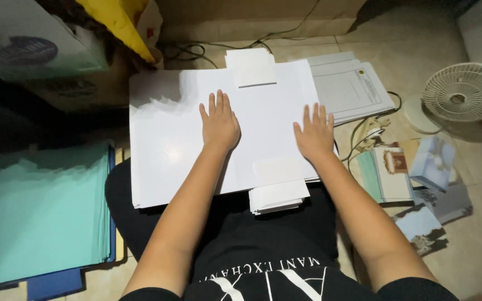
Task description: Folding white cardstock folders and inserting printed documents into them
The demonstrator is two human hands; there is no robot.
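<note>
A large stack of white sheets lies across my lap and the floor in front of me. My left hand rests flat on the middle of the top sheet, fingers spread. My right hand lies flat near the stack's right edge, fingers apart too. Neither hand grips anything. A smaller pile of white cards pokes out from under the stack's near edge. Another small white card pile sits at the far edge.
A pile of teal sheets over blue ones lies at the left. Printed papers sit at the far right. A small white fan, cables and picture cards are on the tiled floor at the right. Cardboard boxes stand behind.
</note>
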